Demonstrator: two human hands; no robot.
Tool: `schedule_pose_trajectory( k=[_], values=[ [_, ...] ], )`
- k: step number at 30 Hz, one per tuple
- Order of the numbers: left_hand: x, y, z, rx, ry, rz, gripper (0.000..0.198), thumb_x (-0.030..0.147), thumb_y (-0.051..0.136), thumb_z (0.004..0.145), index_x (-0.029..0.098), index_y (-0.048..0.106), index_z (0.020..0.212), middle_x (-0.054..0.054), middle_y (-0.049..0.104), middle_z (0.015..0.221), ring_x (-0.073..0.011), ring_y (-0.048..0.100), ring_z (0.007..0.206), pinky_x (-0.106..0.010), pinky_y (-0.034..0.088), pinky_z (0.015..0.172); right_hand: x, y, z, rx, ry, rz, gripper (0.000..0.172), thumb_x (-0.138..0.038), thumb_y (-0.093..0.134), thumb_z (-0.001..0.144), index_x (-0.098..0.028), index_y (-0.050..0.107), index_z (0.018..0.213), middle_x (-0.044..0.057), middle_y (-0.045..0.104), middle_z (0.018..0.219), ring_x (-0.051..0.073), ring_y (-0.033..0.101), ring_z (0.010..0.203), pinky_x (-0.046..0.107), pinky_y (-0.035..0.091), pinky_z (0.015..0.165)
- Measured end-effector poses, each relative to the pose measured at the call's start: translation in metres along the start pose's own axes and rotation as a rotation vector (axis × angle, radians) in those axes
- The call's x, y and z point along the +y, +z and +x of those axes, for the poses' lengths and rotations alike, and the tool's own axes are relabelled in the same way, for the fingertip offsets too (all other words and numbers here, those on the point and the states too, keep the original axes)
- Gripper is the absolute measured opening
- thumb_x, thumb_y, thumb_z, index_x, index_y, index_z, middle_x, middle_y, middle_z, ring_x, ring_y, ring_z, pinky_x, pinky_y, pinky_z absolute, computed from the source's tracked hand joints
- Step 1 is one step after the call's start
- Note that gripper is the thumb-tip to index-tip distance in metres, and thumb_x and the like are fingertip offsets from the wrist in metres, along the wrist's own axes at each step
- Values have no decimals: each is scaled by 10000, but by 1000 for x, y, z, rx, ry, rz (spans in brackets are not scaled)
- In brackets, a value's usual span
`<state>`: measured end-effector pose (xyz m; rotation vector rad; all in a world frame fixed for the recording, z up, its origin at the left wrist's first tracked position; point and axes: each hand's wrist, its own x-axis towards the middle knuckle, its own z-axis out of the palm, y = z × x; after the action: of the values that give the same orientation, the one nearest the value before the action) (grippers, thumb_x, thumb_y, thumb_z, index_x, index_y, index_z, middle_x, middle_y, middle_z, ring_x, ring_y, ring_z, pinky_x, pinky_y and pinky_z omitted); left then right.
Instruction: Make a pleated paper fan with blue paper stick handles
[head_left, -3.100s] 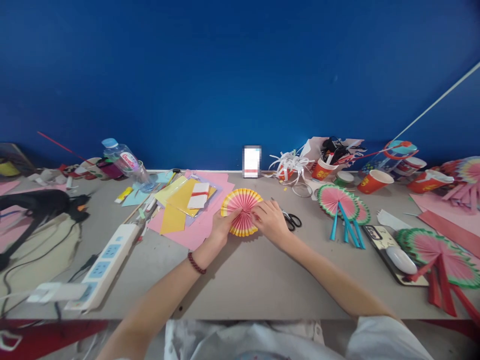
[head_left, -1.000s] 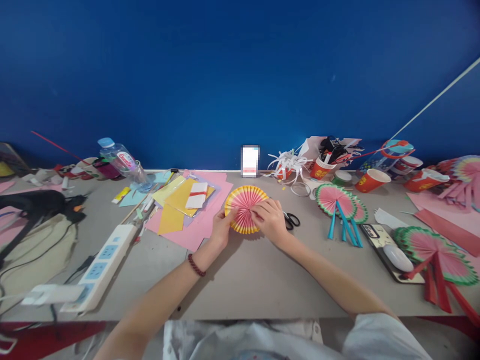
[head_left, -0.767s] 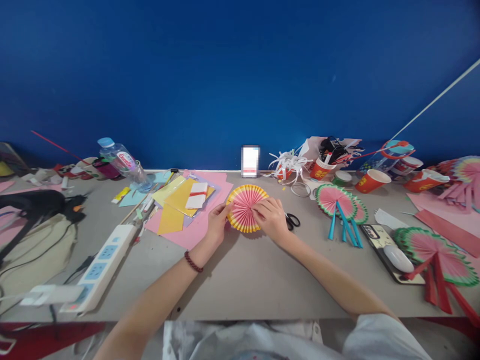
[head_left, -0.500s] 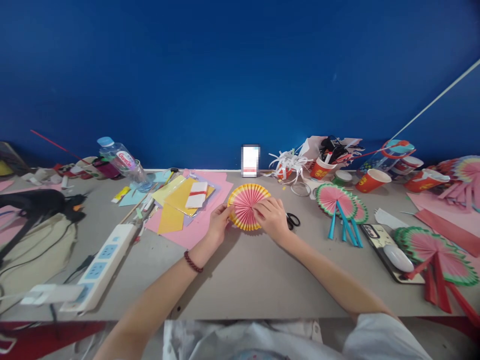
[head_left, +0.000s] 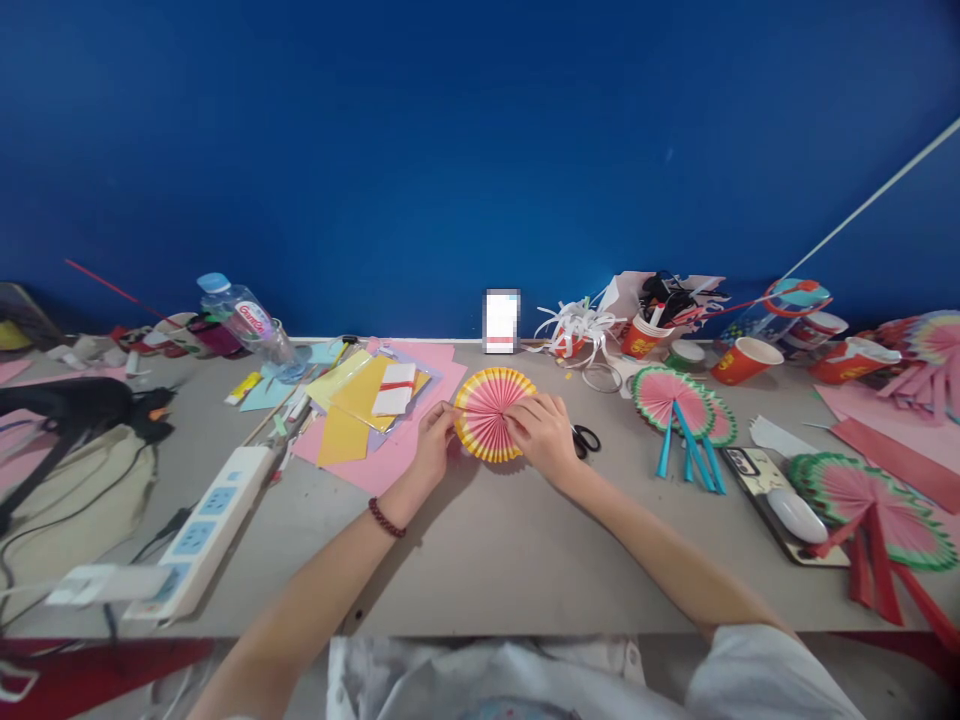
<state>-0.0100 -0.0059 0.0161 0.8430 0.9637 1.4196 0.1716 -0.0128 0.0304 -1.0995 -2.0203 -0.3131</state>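
A round pleated paper fan [head_left: 491, 440], pink with a yellow rim, is held above the grey table between my two hands. My left hand [head_left: 436, 435] pinches its left edge between thumb and fingers. Bent over the right part of the fan, my right hand [head_left: 544, 430] has its fingertips pressed near the centre of the pleats. Black-handled scissors [head_left: 586, 440] lie just right of my right hand, their blades hidden by it. Pink paper sheets [head_left: 382, 470] lie under and beyond my left hand.
At the left are a power strip [head_left: 206, 525] and a plastic bottle [head_left: 251, 320]. To the right lie finished pink-and-green fans [head_left: 671, 395], a phone [head_left: 750, 490] with a white mouse [head_left: 796, 515], and red paper cups [head_left: 746, 360]. A blue wall [head_left: 480, 170] stands behind.
My left hand has shifted slightly left along the fan's edge, its fingers closer together. The fan has tilted slightly left; my right hand stays near its centre.
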Motion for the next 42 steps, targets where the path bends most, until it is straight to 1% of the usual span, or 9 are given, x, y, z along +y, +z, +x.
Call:
schedule_pose_trajectory(
  k=[2, 4, 7, 11, 15, 19, 31, 35, 42],
  values=[
    [0, -1, 1, -28, -2, 12, 243, 238, 641, 653, 170, 434, 547, 55, 420, 559, -79, 418, 542, -202, 345, 533, 0, 0, 0, 2, -1, 4, 122, -132, 546, 848, -192, 644, 810, 22, 690, 799, 167, 543, 810, 310, 327, 708],
    [1, -2, 2, -17, 0, 3, 232, 274, 620, 678, 171, 450, 559, 49, 438, 573, -83, 433, 547, -206, 353, 535, 2, 1, -1, -4, -10, 3, 127, -137, 536, 857, -191, 644, 819, 26, 689, 803, 167, 543, 812, 311, 328, 709],
    [3, -5, 8, 0, 16, 1, 201, 344, 608, 725, 174, 537, 644, 28, 517, 658, -94, 488, 596, -213, 381, 557, 3, 2, -3, -22, -61, 2, 140, -153, 515, 879, -187, 645, 839, 35, 691, 818, 171, 547, 830, 316, 336, 727],
    [0, -11, 17, -15, 35, 58, 228, 323, 724, 652, 187, 643, 817, -14, 619, 846, -134, 567, 762, -249, 443, 691, 4, 4, -4, -47, -127, -9, 147, -171, 502, 896, -183, 646, 873, 40, 693, 849, 174, 546, 852, 320, 347, 748],
    [-6, -17, 22, -29, 15, 171, 200, 306, 751, 621, 173, 651, 732, -13, 622, 762, -134, 559, 707, -250, 442, 665, 5, 4, -4, -63, -133, -18, 163, -172, 491, 904, -183, 650, 871, 41, 690, 851, 171, 539, 849, 320, 350, 752],
    [-9, -19, 22, -34, -34, 155, 176, 315, 731, 635, 181, 641, 704, -2, 614, 713, -117, 538, 627, -239, 428, 602, 7, 4, -4, -63, -127, -24, 166, -175, 489, 904, -184, 653, 879, 40, 689, 853, 172, 533, 853, 323, 349, 752],
    [-12, -22, 23, 8, -2, 161, 165, 326, 701, 664, 169, 665, 699, -6, 612, 701, -114, 532, 627, -234, 418, 596, 9, 6, -5, -65, -87, -19, 155, -176, 504, 890, -189, 652, 846, 36, 685, 820, 173, 532, 848, 322, 336, 746],
    [-10, -20, 22, -32, 14, 156, 175, 305, 721, 643, 179, 664, 751, -11, 631, 770, -127, 556, 683, -238, 433, 636, 7, 5, -5, -71, -94, -21, 159, -174, 502, 890, -187, 656, 856, 43, 683, 819, 177, 533, 862, 320, 340, 753],
    [-6, -19, 21, -51, 38, 191, 176, 293, 735, 628, 174, 638, 716, 7, 607, 710, -117, 544, 644, -233, 419, 616, 5, 3, -4, -85, -121, -26, 161, -178, 498, 895, -194, 655, 861, 36, 682, 831, 171, 536, 856, 322, 346, 764]
  ],
)
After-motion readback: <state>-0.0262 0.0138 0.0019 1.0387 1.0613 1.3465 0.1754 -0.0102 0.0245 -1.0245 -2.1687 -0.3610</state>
